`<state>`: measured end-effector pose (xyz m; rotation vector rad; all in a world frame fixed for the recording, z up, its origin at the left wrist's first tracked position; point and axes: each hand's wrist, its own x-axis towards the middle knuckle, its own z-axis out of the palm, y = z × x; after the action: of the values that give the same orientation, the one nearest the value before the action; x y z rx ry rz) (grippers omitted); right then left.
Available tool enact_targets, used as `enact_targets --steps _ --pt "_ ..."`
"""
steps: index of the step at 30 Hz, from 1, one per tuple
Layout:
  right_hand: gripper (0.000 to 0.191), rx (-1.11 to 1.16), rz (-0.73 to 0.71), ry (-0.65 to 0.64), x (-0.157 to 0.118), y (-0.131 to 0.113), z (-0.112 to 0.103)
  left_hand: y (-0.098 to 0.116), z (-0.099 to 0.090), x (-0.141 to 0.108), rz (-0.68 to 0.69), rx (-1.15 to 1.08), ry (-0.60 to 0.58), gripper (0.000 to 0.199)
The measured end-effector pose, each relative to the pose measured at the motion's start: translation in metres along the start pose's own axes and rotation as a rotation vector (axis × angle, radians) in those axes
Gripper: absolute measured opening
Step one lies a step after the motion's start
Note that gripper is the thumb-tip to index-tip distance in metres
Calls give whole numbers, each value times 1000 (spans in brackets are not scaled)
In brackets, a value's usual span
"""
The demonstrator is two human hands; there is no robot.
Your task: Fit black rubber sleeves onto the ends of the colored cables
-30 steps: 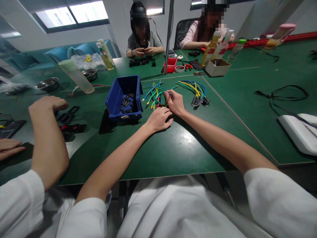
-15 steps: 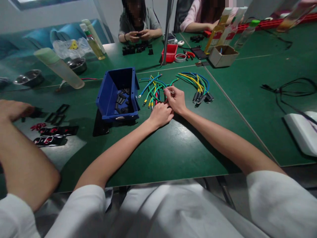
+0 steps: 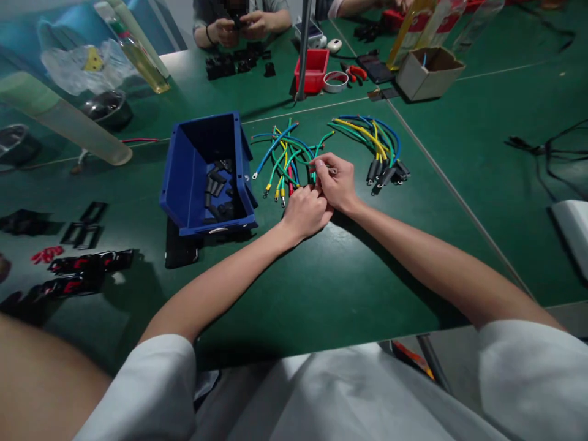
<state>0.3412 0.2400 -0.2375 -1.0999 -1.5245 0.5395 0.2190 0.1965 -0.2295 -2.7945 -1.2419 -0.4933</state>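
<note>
My left hand (image 3: 307, 211) is closed, resting on the table with its fingers curled and touching my right hand. My right hand (image 3: 340, 184) is closed too, thumb and fingers pinched together; a small metallic bit shows at its fingers, but what each hand holds is hidden. Just beyond them lies a loose pile of blue, green and yellow cables (image 3: 275, 160) with metal ring ends. To the right, a bundle of cables (image 3: 383, 139) has black sleeves (image 3: 384, 173) on its near ends. A blue bin (image 3: 172, 184) at the left contains several black sleeves (image 3: 215, 184).
Beside the bin lie a black phone-like slab (image 3: 181, 248) and black-and-red parts (image 3: 87, 263). Behind stand a metal pole (image 3: 303, 55), a red box (image 3: 313, 64), a tape roll (image 3: 335, 81) and a cardboard box (image 3: 420, 79). A co-worker's hands (image 3: 241, 27) work across the table.
The view has tilted down and shifted. My hands stay together by the cables, almost in the same pose. The neighbour's arm at the left has drawn back toward the table edge.
</note>
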Motion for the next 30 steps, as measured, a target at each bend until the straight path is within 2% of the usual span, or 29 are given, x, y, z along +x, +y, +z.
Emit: enact_targets --steps 16,24,30 --pt "33 -30 16 -18 -1 -2 0 -5 -1 0 14 -87 -48 29" --pt "30 -131 -4 -78 1 -4 -1 -9 5 2 19 -53 -5 27" --pt "32 -272 -50 -168 0 -8 -2 7 -3 -15 -64 -31 -32 26"
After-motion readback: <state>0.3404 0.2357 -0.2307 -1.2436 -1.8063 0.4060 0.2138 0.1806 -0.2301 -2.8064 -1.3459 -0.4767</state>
